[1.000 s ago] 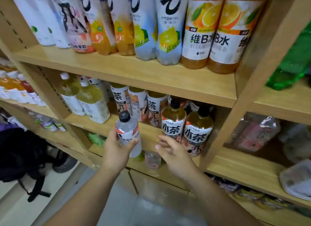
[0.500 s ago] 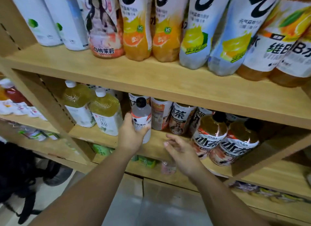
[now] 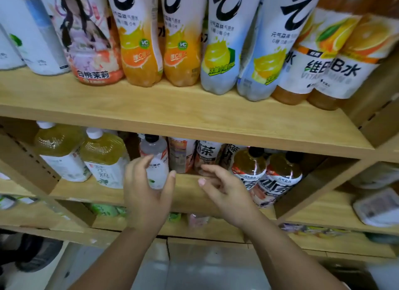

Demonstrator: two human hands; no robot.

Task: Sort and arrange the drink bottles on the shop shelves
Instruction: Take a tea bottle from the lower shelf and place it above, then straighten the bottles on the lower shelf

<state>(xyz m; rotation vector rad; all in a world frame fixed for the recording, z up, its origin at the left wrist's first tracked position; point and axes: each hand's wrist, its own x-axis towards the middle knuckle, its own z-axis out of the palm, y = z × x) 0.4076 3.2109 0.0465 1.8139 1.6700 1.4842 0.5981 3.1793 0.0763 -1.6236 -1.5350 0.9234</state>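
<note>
two hands – left hand [image 3: 146,188] loosely spread round clear bottle [image 3: 155,162], right hand [image 3: 224,188] open, "小茶" labels beside

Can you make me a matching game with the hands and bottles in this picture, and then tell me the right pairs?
Things:
1. left hand
2. right hand
3. green tea bottles
4. orange bottles

Places or states:
A. stand on the top shelf
B. stand at the left end of the middle shelf
C. empty, fingers spread, near the brown tea bottles
D. open around the clear bottle with the black cap

Pairs: 1-D, 2-C, 3-B, 4-A
</note>
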